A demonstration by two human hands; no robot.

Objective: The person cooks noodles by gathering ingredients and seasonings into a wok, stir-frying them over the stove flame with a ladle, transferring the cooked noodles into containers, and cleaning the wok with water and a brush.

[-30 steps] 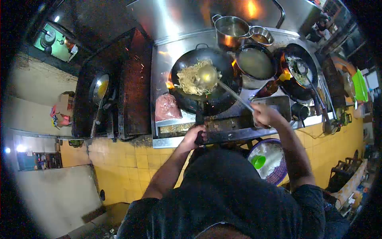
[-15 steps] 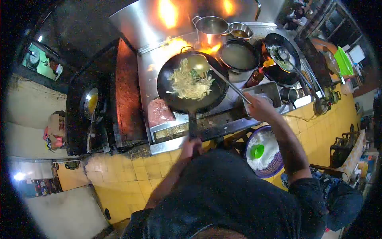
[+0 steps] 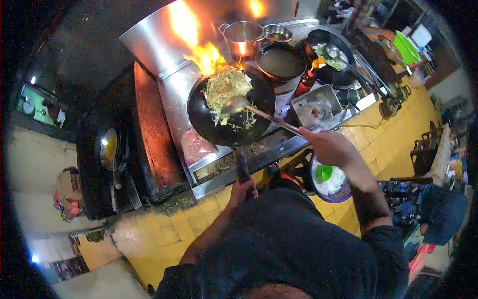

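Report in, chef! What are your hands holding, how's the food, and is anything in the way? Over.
Left hand on dark handle of round black wok. Right hand gripping long metal ladle at pale, stringy noodles. Tall orange flames at wok's far rim.

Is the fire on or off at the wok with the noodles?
On. Bright flames rise at the far rim of the wok, right behind the noodles.
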